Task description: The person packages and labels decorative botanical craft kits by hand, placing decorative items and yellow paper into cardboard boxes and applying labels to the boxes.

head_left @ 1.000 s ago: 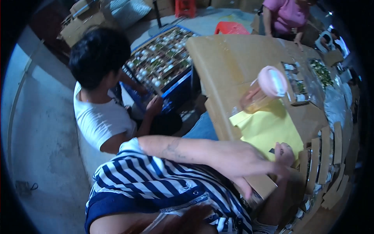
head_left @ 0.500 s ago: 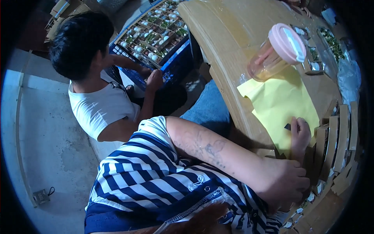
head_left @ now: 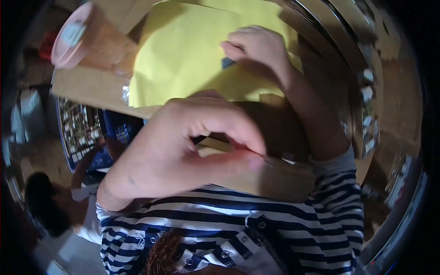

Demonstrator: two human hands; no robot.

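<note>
Turned since half a second ago in the head view, with the pink-lidded cup [head_left: 107, 48] now at upper left instead of upper right, and with the left hand [head_left: 156, 146] brought away from the right wrist to the cardboard box [head_left: 279, 183] before the chest. Closed there at the tips of thumb and forefinger, right by the box's upper edge; cannot tell whether pinched on anything. Inside the box, can make out only a small pale patch, much being hidden behind the fingers. Above, can see the right hand [head_left: 261, 48] loosely curled on the yellow sheet [head_left: 183, 55] over the table [head_left: 87, 87], beside a small dark piece [head_left: 228, 63]; cannot tell whether gripped. Through the cup's clear wall, an amber tint, too blurred to name. At left, in the blue crate [head_left: 120, 130], compartments of white and green bits, partly covered by a co-worker's arm [head_left: 87, 158]. Along the right, long cardboard boxes [head_left: 316, 27], cut off above.
</note>
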